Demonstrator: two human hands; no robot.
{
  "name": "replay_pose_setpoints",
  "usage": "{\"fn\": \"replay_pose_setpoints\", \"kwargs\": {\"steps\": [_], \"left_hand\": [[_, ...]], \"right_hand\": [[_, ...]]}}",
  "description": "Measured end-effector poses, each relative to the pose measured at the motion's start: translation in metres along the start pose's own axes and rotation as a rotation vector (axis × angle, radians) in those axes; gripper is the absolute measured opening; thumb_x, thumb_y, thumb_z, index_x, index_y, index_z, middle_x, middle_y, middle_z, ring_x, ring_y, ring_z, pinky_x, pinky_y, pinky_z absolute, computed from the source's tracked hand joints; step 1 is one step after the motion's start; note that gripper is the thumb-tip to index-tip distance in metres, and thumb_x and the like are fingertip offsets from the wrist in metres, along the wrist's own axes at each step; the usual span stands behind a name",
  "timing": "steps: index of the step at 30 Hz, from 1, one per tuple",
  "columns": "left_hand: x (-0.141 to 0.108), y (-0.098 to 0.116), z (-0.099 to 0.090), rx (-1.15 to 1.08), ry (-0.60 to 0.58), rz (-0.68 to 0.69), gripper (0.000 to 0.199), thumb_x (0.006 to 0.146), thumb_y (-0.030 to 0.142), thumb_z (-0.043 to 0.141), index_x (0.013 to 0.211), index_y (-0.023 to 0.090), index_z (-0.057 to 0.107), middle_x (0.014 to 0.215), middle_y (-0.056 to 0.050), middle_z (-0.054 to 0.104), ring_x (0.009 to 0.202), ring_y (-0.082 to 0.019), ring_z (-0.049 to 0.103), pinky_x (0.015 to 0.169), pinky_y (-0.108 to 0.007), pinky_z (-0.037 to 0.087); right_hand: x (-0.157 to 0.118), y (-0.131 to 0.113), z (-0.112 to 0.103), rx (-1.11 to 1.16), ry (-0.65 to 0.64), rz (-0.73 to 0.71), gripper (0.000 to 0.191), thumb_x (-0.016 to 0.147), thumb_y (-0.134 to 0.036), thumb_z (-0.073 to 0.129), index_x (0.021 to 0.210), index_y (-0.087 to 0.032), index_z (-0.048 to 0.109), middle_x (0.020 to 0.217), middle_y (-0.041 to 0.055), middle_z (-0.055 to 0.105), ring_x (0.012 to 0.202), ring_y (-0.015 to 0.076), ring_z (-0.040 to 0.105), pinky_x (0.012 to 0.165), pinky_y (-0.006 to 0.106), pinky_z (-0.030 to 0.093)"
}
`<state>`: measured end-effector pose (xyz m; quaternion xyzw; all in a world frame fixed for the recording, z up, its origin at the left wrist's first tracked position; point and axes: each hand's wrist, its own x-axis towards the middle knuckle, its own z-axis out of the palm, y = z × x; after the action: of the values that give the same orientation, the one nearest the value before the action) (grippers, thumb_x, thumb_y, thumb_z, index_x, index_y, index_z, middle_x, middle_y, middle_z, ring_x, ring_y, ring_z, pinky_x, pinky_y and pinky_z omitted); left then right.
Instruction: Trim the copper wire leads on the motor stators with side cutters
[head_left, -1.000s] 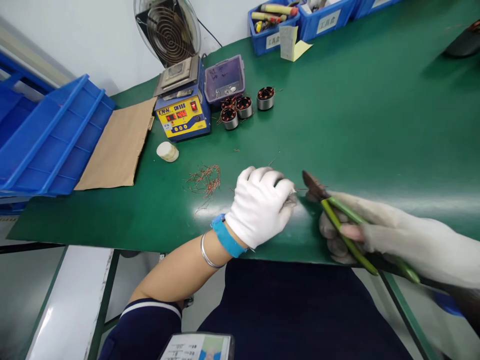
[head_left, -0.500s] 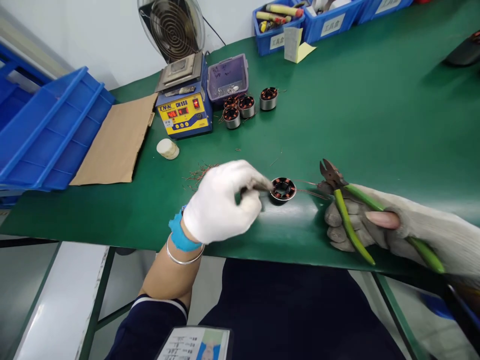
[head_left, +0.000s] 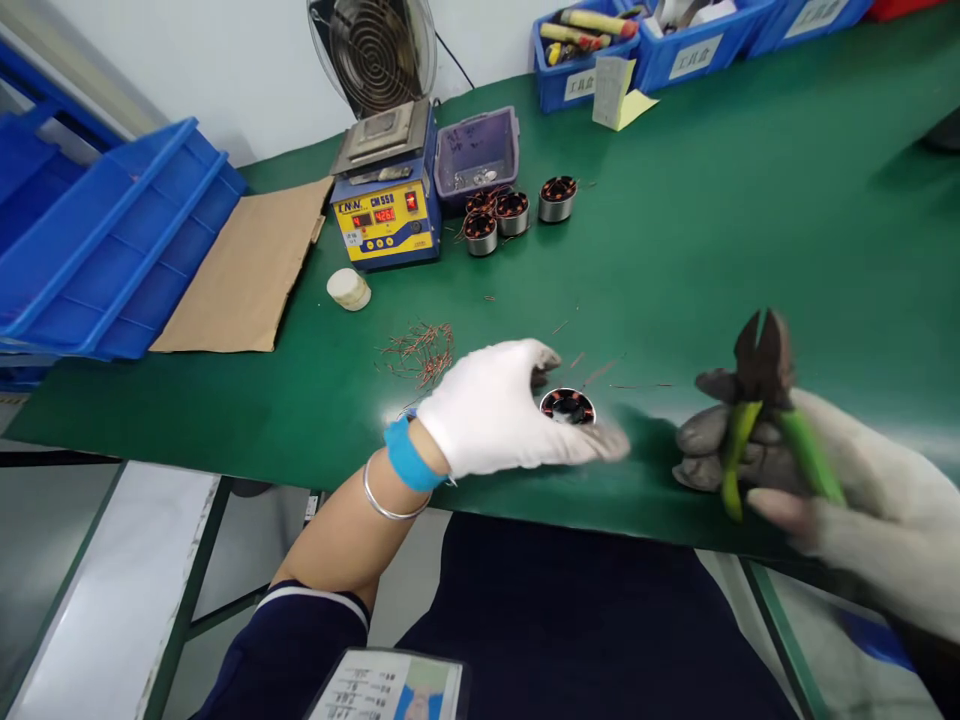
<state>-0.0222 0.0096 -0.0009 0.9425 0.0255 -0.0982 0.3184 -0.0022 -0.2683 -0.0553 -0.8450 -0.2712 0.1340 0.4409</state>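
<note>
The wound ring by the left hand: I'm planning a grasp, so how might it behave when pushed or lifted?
The wound ring would probably slide rather than tip, sitting flat on the green bench. Its metallic rim looks stiff, so squeezing should hardly bend it. The copper windings inside might scrape.

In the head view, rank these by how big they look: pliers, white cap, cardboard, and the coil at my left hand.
1. Cardboard
2. Pliers
3. Unsure: the coil and white cap look close in size, and your left hand partly hides the coil.
</note>
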Motion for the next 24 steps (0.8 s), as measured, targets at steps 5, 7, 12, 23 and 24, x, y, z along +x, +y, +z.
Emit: {"fn": "replay_pose_setpoints", "kwargs": {"steps": [5, 7, 12, 23, 24], "left_hand": [[0.017, -0.013, 0.0, -0.242, -0.078, -0.058, 0.05, 0.078, 0.067, 0.068, 0.082, 0.017, 0.071, 0.077, -0.002, 0.07, 0.072, -0.016, 0.06, 0.066, -0.028, 0.045], [0.027, -0.016, 0.007, -0.319, -0.189, -0.004, 0.047, 0.081, 0.063, 0.067, 0.075, 0.016, 0.07, 0.071, -0.001, 0.067, 0.068, -0.014, 0.056, 0.062, -0.027, 0.042], [0.039, -0.018, 0.021, -0.514, -0.219, 0.081, 0.031, 0.082, 0.039, 0.073, 0.064, 0.015, 0.064, 0.063, 0.003, 0.061, 0.066, -0.011, 0.053, 0.064, -0.025, 0.041], [0.042, -0.007, 0.02, -1.047, 0.309, -0.159, 0.028, 0.092, 0.041, 0.066, 0.101, 0.015, 0.064, 0.067, 0.001, 0.065, 0.049, -0.01, 0.058, 0.043, -0.02, 0.041], [0.041, -0.008, 0.02, -0.983, 0.232, -0.104, 0.035, 0.087, 0.04, 0.071, 0.107, 0.012, 0.064, 0.07, -0.002, 0.068, 0.054, -0.014, 0.063, 0.046, -0.022, 0.045]], "right_hand": [[0.008, -0.019, 0.016, -0.454, -0.078, -0.515, 0.063, 0.084, -0.017, 0.051, 0.146, -0.031, 0.045, 0.132, 0.009, 0.069, 0.111, 0.0235, 0.071, 0.088, 0.033, 0.062], [0.023, -0.028, 0.024, -0.514, -0.154, -0.648, 0.062, 0.076, -0.013, 0.052, 0.137, -0.025, 0.054, 0.133, 0.0109, 0.067, 0.112, 0.0256, 0.07, 0.085, 0.036, 0.063], [0.055, -0.04, 0.027, -0.592, -0.209, -0.644, 0.052, 0.07, -0.015, 0.05, 0.12, -0.021, 0.064, 0.115, 0.009, 0.073, 0.088, 0.0244, 0.073, 0.064, 0.034, 0.061], [0.064, -0.024, 0.017, -0.54, -0.239, -0.581, 0.047, 0.077, -0.022, 0.049, 0.122, -0.028, 0.064, 0.12, 0.0046, 0.074, 0.099, 0.0245, 0.074, 0.077, 0.038, 0.064], [0.064, -0.026, 0.016, -0.544, -0.239, -0.588, 0.045, 0.079, -0.021, 0.048, 0.121, -0.028, 0.064, 0.118, 0.005, 0.074, 0.099, 0.0238, 0.074, 0.078, 0.037, 0.063]]}}
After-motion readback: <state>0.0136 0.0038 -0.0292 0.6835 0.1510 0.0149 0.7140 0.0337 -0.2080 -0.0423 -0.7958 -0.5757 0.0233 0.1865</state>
